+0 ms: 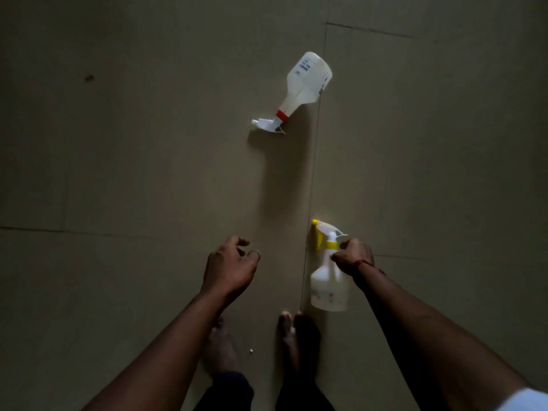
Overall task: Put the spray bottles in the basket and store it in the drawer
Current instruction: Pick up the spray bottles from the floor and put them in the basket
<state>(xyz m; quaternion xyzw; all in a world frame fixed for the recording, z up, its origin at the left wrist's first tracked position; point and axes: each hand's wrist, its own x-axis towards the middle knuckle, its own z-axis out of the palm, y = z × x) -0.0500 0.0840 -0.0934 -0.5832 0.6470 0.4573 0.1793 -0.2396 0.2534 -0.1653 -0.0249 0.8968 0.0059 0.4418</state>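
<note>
Yellow-nozzle bottle: the translucent white plastic spray bottle with the yellow nozzle and trigger is at the near part of the tiled floor, just right of the long tile seam, close to the bare feet. I judge it upright, but the steep view makes this not sure.
Right hand: the right hand is at the neck of this bottle, just under the yellow trigger. The fingers are curled on the neck; it looks like a grip, but I cannot tell if it is fully closed. A thin red thread goes around the wrist.
Left hand: the left hand hangs above the floor, left of the seam. Its fingers are half curled and apart, and it is holding nothing.
Red-collar bottle: the white plastic spray bottle with the red collar and white trigger lies on its side farther away, well apart from both hands, its base toward the far edge of the floor.
Basket and drawer: neither one is in view.
Step in hand: I judge it is the pick-up of the near bottle.
How to do it well: wrap the fingers fully around the neck, below the trigger and not on the trigger, so nothing sprays. Lift straight up. The free hand can take the far bottle by its neck too.
Risk: the light is dim, and a loose grip may tip the bottle.
</note>
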